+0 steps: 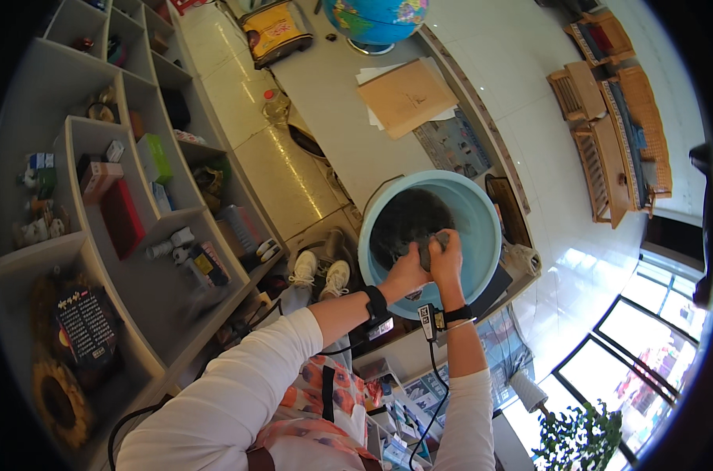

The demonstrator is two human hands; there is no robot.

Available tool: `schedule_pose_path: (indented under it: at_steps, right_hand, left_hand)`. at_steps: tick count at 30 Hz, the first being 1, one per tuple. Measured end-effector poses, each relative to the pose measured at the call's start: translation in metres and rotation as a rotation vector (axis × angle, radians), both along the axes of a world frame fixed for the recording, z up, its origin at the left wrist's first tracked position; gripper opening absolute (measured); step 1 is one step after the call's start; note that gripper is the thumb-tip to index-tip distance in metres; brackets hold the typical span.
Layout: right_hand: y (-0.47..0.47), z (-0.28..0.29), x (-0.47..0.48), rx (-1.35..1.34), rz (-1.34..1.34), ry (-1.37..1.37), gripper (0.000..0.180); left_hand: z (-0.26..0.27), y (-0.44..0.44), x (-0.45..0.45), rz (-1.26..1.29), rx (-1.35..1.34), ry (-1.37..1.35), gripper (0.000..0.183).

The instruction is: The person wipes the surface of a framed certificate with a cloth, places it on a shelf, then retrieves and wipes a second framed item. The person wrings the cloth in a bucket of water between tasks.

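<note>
A light-blue plastic basin (491, 247) stands at the edge of a grey desk. A large dark, wet-looking mass (406, 215) fills its left part; whether it is fabric or something else cannot be told. Over the basin, my left hand (406, 272) and my right hand (448, 259) meet around a dark grey bundle (428, 250), apparently wet cloth. The right fingers wrap its top and right side, while the left fingers press its lower left. Both wrists wear black bands, with small cabled devices near them.
On the desk (345, 147) are a globe (374, 20), a brown folder (409, 97) over papers, and a yellow bag (276, 29). Shelves (144, 277) with boxes run along the left. A dark cable (442, 377) hangs beside the right forearm. Beyond are wooden chairs (586, 91).
</note>
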State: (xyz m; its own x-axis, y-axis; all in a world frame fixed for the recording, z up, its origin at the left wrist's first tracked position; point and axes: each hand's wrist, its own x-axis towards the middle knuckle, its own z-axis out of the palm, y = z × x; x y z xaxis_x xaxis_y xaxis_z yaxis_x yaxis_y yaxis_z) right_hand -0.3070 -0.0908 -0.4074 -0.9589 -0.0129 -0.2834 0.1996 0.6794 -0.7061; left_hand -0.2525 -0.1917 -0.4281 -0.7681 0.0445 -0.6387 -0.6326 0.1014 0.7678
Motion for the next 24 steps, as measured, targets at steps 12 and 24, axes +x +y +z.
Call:
schedule_pose_path:
  at_steps: [12, 24]
  right_hand:
    - [0.032, 0.051, -0.007, -1.157, -0.101, -0.604, 0.029]
    - [0.006, 0.013, -0.003, -0.193, 0.02, -0.041, 0.012]
  left_hand:
    - [0.05, -0.036, 0.011, 0.206, 1.338, -0.681, 0.038]
    - [0.008, 0.003, -0.002, -0.073, 0.221, -0.019, 0.046]
